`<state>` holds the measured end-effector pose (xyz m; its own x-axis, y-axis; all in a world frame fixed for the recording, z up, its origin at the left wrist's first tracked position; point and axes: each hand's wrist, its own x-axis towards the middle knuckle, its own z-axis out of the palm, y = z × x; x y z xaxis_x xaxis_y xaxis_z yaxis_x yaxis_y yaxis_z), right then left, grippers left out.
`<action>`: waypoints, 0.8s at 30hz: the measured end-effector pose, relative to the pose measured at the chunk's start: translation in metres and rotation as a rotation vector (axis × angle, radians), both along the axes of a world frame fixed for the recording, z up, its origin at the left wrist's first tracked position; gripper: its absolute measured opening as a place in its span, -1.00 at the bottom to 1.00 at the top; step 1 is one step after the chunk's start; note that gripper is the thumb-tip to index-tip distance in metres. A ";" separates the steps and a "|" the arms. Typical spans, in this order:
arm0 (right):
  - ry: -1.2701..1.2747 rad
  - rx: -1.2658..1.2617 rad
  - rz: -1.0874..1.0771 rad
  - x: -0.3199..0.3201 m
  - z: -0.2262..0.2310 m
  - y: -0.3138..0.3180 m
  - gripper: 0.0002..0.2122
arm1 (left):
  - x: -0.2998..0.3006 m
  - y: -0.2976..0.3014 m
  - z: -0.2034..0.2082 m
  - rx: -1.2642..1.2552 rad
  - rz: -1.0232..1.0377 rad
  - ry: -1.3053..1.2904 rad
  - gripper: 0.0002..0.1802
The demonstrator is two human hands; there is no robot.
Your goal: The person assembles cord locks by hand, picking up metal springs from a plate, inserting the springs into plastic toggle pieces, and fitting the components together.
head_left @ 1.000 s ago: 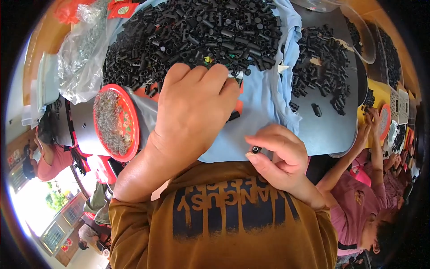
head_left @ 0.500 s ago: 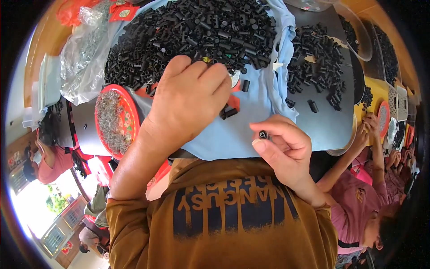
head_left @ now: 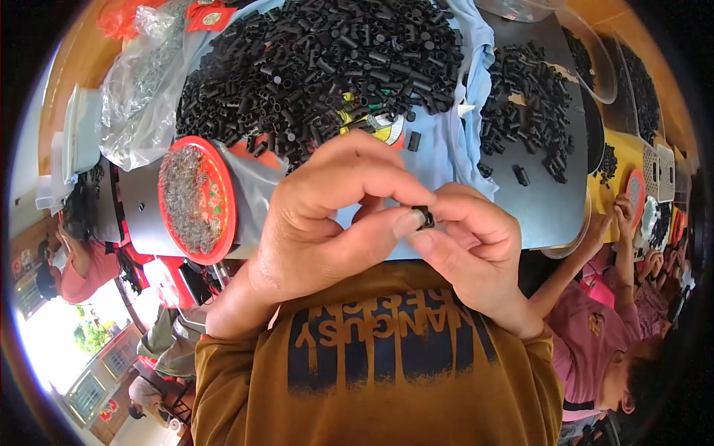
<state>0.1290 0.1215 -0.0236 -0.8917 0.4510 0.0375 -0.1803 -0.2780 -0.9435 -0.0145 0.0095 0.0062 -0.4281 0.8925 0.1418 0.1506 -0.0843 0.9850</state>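
Close to my chest, in front of the table edge, my left hand (head_left: 327, 215) and my right hand (head_left: 476, 253) meet fingertip to fingertip. Between their thumbs and forefingers sits a small black plastic tube (head_left: 425, 216), mostly covered by the fingers. Whether it is one piece or two pressed together, I cannot tell. Beyond the hands rises a large heap of loose black tubes (head_left: 327, 67), spread over a light blue cloth (head_left: 446, 141). A single black tube (head_left: 414, 141) lies apart on the cloth.
To the left, a red tray (head_left: 230, 215) holds a pile of small metal springs (head_left: 182, 201), beside a clear plastic bag (head_left: 137, 111). At right, more black pieces (head_left: 528, 111) cover the dark tabletop (head_left: 547, 215). A co-worker in pink (head_left: 595, 320) sits at the right.
My left hand has come back from the heap toward me and now meets my right hand at the black tube. The right hand stays in nearly the same place.
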 end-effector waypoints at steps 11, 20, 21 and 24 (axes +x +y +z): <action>-0.072 -0.091 0.078 0.004 0.002 -0.001 -0.82 | 0.004 -0.003 -0.014 0.009 -0.002 -0.048 -0.78; -0.119 -0.112 0.135 0.002 0.004 0.001 -0.83 | 0.003 -0.004 -0.013 -0.021 0.012 -0.035 -0.78; -0.118 -0.112 0.136 0.003 0.004 0.001 -0.83 | 0.002 -0.005 -0.014 -0.014 0.010 -0.012 -0.78; -0.155 -0.384 0.201 0.005 0.002 0.001 -0.84 | -0.001 -0.006 -0.011 -0.019 -0.011 0.024 -0.76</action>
<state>0.1340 0.1229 -0.0213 -0.9447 0.2241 -0.2396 0.0483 -0.6275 -0.7771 -0.0151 0.0040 -0.0052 -0.4145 0.9000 0.1346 0.1736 -0.0670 0.9825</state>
